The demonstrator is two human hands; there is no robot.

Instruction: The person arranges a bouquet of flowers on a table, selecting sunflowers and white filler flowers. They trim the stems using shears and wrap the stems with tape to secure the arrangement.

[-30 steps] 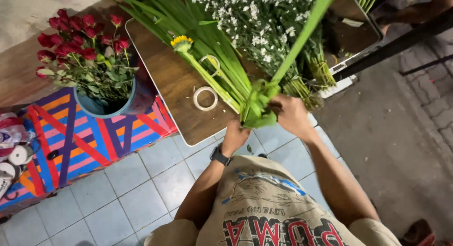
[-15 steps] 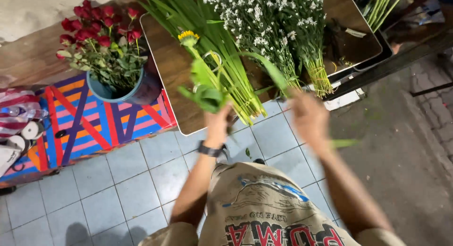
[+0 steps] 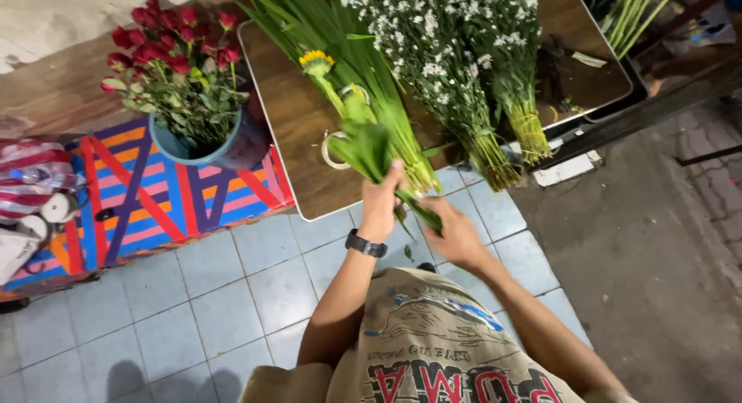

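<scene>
My left hand (image 3: 382, 202), with a black watch on its wrist, grips a small bundle of folded green leaves (image 3: 363, 144) held upright over the front edge of a wooden table (image 3: 290, 125). My right hand (image 3: 456, 233) pinches the lower end of a long green leaf strip (image 3: 417, 208) that runs up to the bundle. A yellow flower (image 3: 317, 61) lies on the table behind the bundle, beside a sheaf of long green leaves (image 3: 340, 40). A roll of tape (image 3: 332, 149) lies on the table, partly hidden by the bundle.
Bunches of small white flowers (image 3: 448, 47) lie across the table. A blue bucket of red roses (image 3: 182, 71) stands on a striped mat (image 3: 139, 194) at the left. Pale floor tiles (image 3: 193, 310) lie below; grey concrete (image 3: 657, 241) at right. More green stems (image 3: 634, 13) at top right.
The long leaf that stood up to the right is now folded down. My left hand moved the bundle left and upright; my right hand came back in to its lower end.
</scene>
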